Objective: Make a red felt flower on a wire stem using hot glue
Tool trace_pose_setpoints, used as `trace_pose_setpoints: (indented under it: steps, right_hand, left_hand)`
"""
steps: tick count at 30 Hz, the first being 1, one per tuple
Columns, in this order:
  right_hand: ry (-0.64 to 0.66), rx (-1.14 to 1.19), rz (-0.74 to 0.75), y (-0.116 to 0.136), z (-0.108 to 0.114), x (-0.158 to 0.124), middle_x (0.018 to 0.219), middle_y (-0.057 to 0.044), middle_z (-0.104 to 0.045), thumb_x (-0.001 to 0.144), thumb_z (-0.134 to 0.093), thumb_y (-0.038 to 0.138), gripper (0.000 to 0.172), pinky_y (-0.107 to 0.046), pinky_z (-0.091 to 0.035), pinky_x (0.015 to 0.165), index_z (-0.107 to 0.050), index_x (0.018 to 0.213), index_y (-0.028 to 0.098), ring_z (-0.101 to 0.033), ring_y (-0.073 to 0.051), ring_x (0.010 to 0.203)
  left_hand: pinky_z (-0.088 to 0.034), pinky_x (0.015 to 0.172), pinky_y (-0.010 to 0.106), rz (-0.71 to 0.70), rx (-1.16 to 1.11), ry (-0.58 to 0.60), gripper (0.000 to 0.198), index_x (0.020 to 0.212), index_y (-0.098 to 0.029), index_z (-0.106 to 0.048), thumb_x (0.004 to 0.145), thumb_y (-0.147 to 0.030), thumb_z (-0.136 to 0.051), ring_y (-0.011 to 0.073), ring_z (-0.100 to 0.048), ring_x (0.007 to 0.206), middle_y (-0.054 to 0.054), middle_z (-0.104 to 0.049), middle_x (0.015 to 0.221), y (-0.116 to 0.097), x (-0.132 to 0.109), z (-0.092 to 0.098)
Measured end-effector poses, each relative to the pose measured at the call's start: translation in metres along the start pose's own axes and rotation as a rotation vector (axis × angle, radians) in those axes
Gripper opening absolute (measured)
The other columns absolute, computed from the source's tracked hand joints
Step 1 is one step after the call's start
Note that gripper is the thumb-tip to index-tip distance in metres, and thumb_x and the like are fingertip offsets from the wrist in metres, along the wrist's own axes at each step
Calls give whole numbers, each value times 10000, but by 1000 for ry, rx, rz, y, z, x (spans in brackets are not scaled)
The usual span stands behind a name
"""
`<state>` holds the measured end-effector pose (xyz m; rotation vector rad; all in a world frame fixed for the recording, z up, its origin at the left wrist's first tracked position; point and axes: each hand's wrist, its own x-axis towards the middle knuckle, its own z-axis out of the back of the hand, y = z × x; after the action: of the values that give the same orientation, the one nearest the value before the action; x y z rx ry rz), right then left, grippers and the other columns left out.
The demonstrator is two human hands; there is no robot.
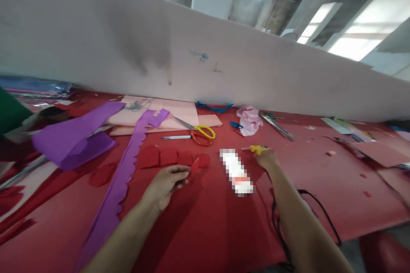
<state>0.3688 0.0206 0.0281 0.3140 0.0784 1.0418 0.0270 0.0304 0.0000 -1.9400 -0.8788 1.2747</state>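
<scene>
My left hand [166, 183] is closed in a pinch on a small red paper piece [194, 166], held just above the red table [320, 196]. Several similar red cut pieces [168, 156] lie in a row just beyond it. My right hand [265, 158] reaches farther out and grips a yellow tool [258, 149], probably a glue gun; a black cord [317, 209] trails back along my right forearm. A blurred white and orange object [237, 172] lies between my two hands.
A scalloped purple paper strip [118, 187] runs down the left, with purple sheets [73, 136] and pink paper [179, 113] behind. Yellow-and-orange scissors [200, 132], a pen [176, 137], crumpled pink ribbon [249, 119] and metal scissors [277, 126] lie near the pale wall [192, 64].
</scene>
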Motion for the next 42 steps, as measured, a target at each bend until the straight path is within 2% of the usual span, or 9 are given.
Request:
trace_pose_setpoints:
  steps: [4, 6, 8, 10, 14, 17, 23, 32, 42]
  right_hand:
    - [-129, 106, -79, 29, -3, -30, 1247, -240, -499, 839, -566, 298, 403, -521, -406, 902, -530, 1183, 91, -478, -377, 1155]
    - [-130, 268, 4, 59, -12, -56, 1259, -152, -528, 885, -469, 366, 411, -416, -434, 911, -458, 1257, 191, -513, -278, 1145]
    - [42, 876, 99, 95, -23, -81, 1240, -105, -561, 857, -507, 430, 411, -368, -442, 911, -476, 1214, 228, -530, -241, 1137]
    - [228, 1300, 36, 126, -32, -97, 1205, -61, -592, 829, -529, 492, 388, -334, -445, 903, -527, 1141, 260, -534, -216, 1134]
    - [628, 1687, -184, 153, -42, -102, 988, -59, -680, 795, -507, 583, 416, -304, -490, 657, -609, 1004, 238, -638, -215, 870]
    - [707, 1739, -230, 150, -47, -102, 877, -35, -688, 777, -596, 491, 323, -286, -474, 614, -624, 978, 240, -632, -184, 743]
    - [582, 1656, -198, 149, -54, -110, 723, 26, -626, 682, -743, 332, 255, -240, -439, 581, -640, 892, 230, -563, -118, 628]
    - [445, 1548, -178, 145, -60, -104, 778, 3, -652, 597, -790, 291, 191, -270, -452, 704, -691, 740, 212, -582, -137, 737]
    - [474, 1514, -127, 142, -61, -104, 804, 14, -665, 638, -770, 283, 158, -273, -442, 730, -692, 767, 236, -591, -129, 739]
  left_hand:
    - [-313, 455, 184, 4, -26, 34, 168, 715, -112, -689, 548, -108, -709, 73, -529, 502, 32, -633, 618, -3, -4, -2]
    - [-319, 459, 182, 9, -51, 41, 177, 721, -114, -694, 546, -111, -718, 72, -535, 508, 23, -623, 621, -5, -7, -3]
    - [-322, 461, 176, 1, -83, 64, 205, 749, -117, -701, 547, -118, -732, 70, -537, 516, 22, -623, 627, -8, -9, -3]
    - [-308, 449, 169, -10, -114, 102, 229, 772, -117, -705, 547, -127, -745, 67, -528, 513, 23, -617, 609, -9, -11, -3]
    - [-294, 444, 156, 2, -136, 149, 230, 783, -114, -704, 560, -148, -755, 57, -512, 499, 18, -593, 561, -10, -11, -1]
    - [-293, 444, 154, 2, -132, 135, 225, 774, -113, -702, 559, -147, -758, 53, -521, 501, 18, -597, 594, -10, -11, -2]
    - [-319, 458, 162, -17, -81, 66, 206, 765, -109, -695, 568, -150, -743, 56, -543, 519, 32, -618, 678, -8, -10, -4]
    - [-346, 494, 168, -15, -22, 52, 203, 800, -116, -680, 602, -147, -713, 59, -549, 538, 17, -604, 683, -3, -9, -5]
    - [-324, 442, 182, 38, -59, 40, 146, 684, -134, -654, 684, -280, -664, 81, -566, 497, -6, -561, 606, -4, -9, -7]
